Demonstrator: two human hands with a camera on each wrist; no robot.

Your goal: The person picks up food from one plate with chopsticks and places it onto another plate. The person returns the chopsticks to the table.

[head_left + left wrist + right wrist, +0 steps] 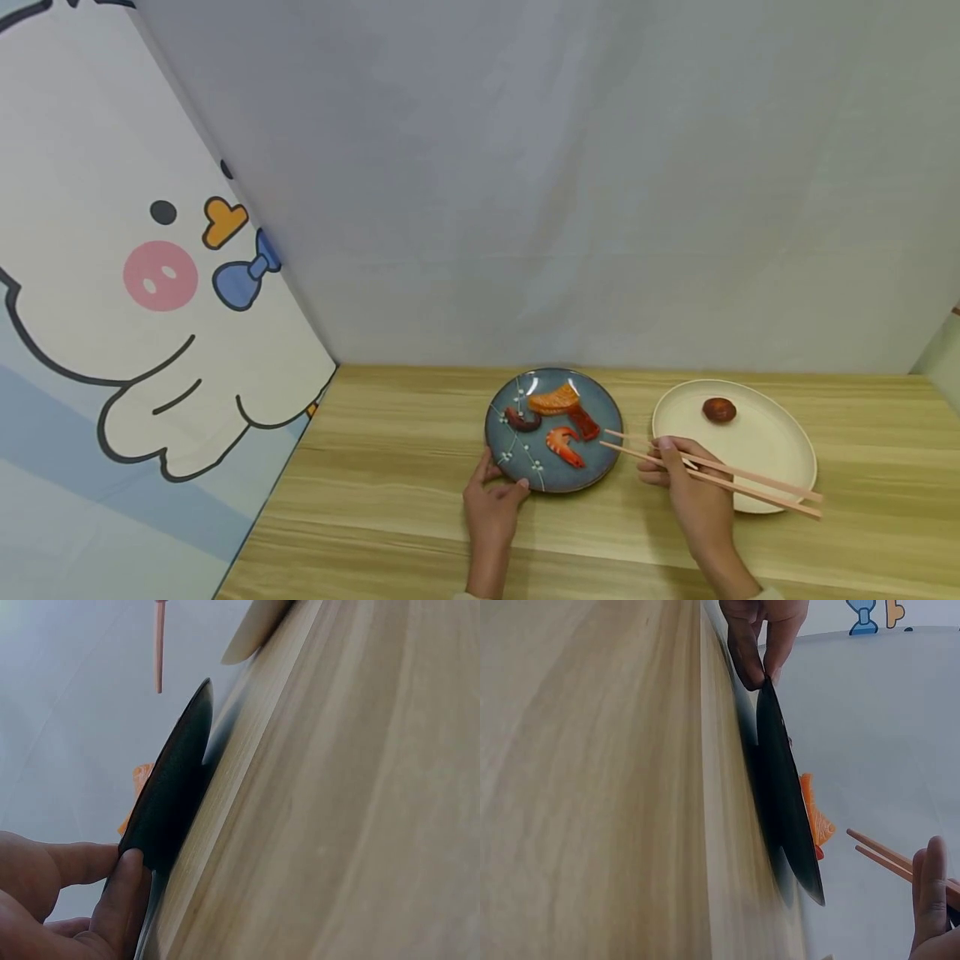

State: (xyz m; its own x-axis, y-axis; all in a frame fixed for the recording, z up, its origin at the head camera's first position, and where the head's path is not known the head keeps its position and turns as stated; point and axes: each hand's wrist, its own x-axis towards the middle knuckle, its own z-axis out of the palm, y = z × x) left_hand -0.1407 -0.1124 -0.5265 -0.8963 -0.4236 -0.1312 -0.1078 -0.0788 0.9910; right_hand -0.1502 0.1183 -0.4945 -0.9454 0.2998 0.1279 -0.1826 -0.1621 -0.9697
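My left hand point(492, 506) grips the near left rim of a round blue plate point(558, 481) with a white blossom pattern. On that plate lie an orange striped salmon slice point(553, 400), a shrimp point(564, 447), a dark red strip point(584, 422) and a curved brown piece point(522, 420). Between the fingers of my right hand point(693, 496) is a pair of wooden chopsticks point(757, 483). Their tips point left, close to the dark red strip, with nothing seen between them. In the right wrist view the chopsticks point(889, 859) stand apart from the salmon slice point(821, 821).
A cream plate point(780, 442) stands on the right, partly behind my right hand, with a glossy brown oval piece point(719, 410) on it. The wood-grain table point(375, 500) meets a pale grey cloth point(570, 208) at the back. At left hangs a cartoon-printed sheet point(90, 208).
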